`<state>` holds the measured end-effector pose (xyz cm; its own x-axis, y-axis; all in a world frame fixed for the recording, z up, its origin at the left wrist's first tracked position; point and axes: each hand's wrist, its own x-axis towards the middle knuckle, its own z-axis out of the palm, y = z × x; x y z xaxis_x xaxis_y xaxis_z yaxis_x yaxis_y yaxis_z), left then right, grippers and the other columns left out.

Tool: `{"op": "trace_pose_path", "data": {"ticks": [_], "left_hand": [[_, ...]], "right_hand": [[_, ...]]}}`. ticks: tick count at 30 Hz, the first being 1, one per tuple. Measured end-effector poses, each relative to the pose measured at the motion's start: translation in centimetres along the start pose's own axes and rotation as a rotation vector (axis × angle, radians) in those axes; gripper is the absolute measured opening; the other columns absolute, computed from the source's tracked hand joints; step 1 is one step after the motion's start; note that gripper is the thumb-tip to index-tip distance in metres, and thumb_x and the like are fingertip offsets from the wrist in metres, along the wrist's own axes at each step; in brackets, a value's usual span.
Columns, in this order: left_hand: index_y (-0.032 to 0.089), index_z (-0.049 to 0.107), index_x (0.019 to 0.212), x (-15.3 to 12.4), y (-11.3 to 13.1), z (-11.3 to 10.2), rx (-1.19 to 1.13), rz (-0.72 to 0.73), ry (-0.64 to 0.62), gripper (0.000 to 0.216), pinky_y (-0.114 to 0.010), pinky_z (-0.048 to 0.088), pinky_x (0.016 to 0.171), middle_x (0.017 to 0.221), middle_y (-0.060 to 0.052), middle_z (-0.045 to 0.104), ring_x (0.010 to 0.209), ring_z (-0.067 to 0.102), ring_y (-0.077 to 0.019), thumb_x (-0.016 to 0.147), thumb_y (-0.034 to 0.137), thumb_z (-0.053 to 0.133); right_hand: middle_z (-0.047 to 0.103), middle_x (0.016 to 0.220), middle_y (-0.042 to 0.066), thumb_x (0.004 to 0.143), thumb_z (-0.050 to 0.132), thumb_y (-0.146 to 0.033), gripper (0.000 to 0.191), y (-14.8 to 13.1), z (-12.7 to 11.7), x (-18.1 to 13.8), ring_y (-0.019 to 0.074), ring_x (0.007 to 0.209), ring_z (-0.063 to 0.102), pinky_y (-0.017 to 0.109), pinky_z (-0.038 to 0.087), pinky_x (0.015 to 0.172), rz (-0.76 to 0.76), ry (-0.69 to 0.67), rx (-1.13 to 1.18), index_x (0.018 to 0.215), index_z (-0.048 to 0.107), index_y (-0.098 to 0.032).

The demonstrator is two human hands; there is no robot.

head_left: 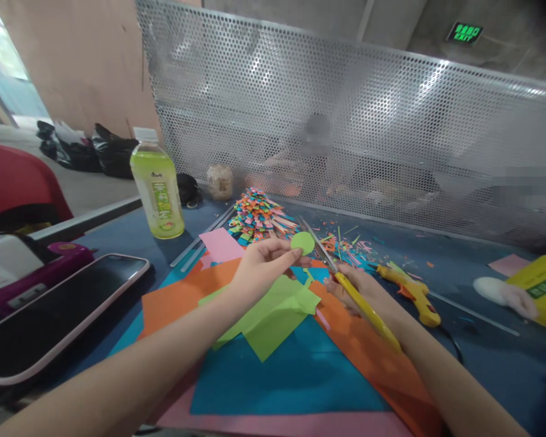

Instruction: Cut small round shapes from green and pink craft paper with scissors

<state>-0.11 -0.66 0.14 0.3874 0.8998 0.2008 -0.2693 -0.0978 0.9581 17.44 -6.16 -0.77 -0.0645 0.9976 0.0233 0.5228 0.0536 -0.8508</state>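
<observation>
Between the thumb and fingers of my left hand (269, 258) is a round green paper disc (303, 243). Yellow-handled scissors (346, 285) rest in my right hand (364, 288), their blades pointing up beside the disc's right edge. Below both hands lie overlapping sheets: green paper (273, 321), orange paper (186, 291) and blue paper (291, 376). Just beyond my left hand stands a cone of layered, multicoloured paper strips (260, 215). Part of my right hand's fingers is hidden behind the scissors.
Paper scraps (346, 246) litter the table right of the cone. A yellow glue gun (409, 291) lies at the right. On the left are a bottle of green drink (158, 188) and a phone (68, 309). A perforated metal screen (323, 109) closes off the back.
</observation>
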Motion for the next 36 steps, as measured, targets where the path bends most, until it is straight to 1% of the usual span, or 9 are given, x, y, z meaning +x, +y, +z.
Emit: {"op": "trace_pose_path", "data": {"ticks": [5, 9, 14, 19, 23, 27, 32, 36], "left_hand": [[0.014, 0.056, 0.065, 0.1, 0.2, -0.1, -0.012, 0.009, 0.011, 0.018, -0.021, 0.046, 0.049, 0.061, -0.003, 0.070, 0.070, 0.069, -0.0186, 0.067, 0.027, 0.069], [0.014, 0.056, 0.066, 0.2, 0.3, -0.2, -0.007, 0.012, 0.036, 0.018, -0.021, 0.047, 0.050, 0.062, -0.003, 0.069, 0.069, 0.069, -0.0179, 0.068, 0.027, 0.068], [0.014, 0.056, 0.066, 0.3, 0.4, -0.2, -0.015, 0.027, 0.048, 0.018, -0.021, 0.047, 0.050, 0.060, -0.003, 0.069, 0.068, 0.069, -0.0174, 0.069, 0.028, 0.067], [0.014, 0.057, 0.065, 0.2, 0.4, -0.2, -0.030, 0.050, 0.056, 0.021, -0.020, 0.047, 0.050, 0.059, -0.002, 0.069, 0.067, 0.069, -0.0173, 0.066, 0.030, 0.070], [0.014, 0.058, 0.066, 0.2, 0.4, -0.2, -0.031, 0.056, 0.072, 0.020, -0.022, 0.046, 0.049, 0.059, -0.001, 0.068, 0.067, 0.069, -0.0181, 0.065, 0.030, 0.071], [0.014, 0.059, 0.066, 0.3, 0.5, -0.3, -0.026, 0.069, 0.098, 0.021, -0.023, 0.046, 0.050, 0.059, -0.002, 0.068, 0.067, 0.068, -0.0193, 0.064, 0.030, 0.071], [0.015, 0.059, 0.068, 0.5, 0.3, -0.6, 0.002, 0.078, 0.098, 0.021, -0.023, 0.046, 0.051, 0.060, -0.002, 0.068, 0.066, 0.067, -0.0169, 0.066, 0.032, 0.071], [0.015, 0.061, 0.071, 0.7, 0.0, -0.8, 0.042, 0.108, 0.107, 0.020, -0.022, 0.046, 0.052, 0.061, -0.001, 0.068, 0.061, 0.064, -0.0133, 0.067, 0.033, 0.070]], "right_hand": [[0.026, 0.053, -0.011, 0.075, 0.054, -0.050, 0.034, -0.3, -0.1, -0.2, 0.0057, 0.040, 0.026, 0.022, 0.023, 0.042, -0.001, 0.021, -0.037, 0.069, 0.036, -0.022], [0.025, 0.049, -0.011, 0.075, 0.053, -0.049, 0.033, -0.6, -0.2, -0.3, 0.0059, 0.039, 0.025, 0.022, 0.022, 0.042, 0.023, 0.018, -0.032, 0.068, 0.036, -0.022], [0.024, 0.046, -0.012, 0.074, 0.053, -0.050, 0.034, -0.8, -0.2, -0.3, 0.0061, 0.038, 0.024, 0.023, 0.021, 0.041, 0.010, 0.033, -0.043, 0.065, 0.035, -0.022], [0.025, 0.043, -0.012, 0.072, 0.055, -0.049, 0.035, -0.9, -0.2, -0.3, 0.0062, 0.037, 0.025, 0.023, 0.019, 0.040, 0.035, 0.050, -0.045, 0.063, 0.034, -0.023], [0.026, 0.041, -0.011, 0.071, 0.058, -0.047, 0.034, -1.1, -0.2, -0.4, 0.0063, 0.036, 0.025, 0.023, 0.019, 0.039, 0.054, 0.064, -0.021, 0.063, 0.036, -0.023], [0.027, 0.041, -0.011, 0.071, 0.057, -0.046, 0.033, -1.1, -0.2, -0.5, 0.0063, 0.037, 0.026, 0.023, 0.020, 0.039, 0.042, 0.078, -0.013, 0.061, 0.037, -0.022], [0.023, 0.044, -0.011, 0.071, 0.058, -0.048, 0.036, -0.7, -0.2, -0.2, 0.0055, 0.037, 0.023, 0.023, 0.017, 0.038, 0.030, 0.107, -0.035, 0.060, 0.035, -0.022], [0.028, 0.049, -0.009, 0.071, 0.057, -0.050, 0.037, -0.8, -0.3, -0.2, 0.0045, 0.036, 0.024, 0.023, 0.017, 0.037, 0.032, 0.075, -0.048, 0.061, 0.035, -0.022]]}}
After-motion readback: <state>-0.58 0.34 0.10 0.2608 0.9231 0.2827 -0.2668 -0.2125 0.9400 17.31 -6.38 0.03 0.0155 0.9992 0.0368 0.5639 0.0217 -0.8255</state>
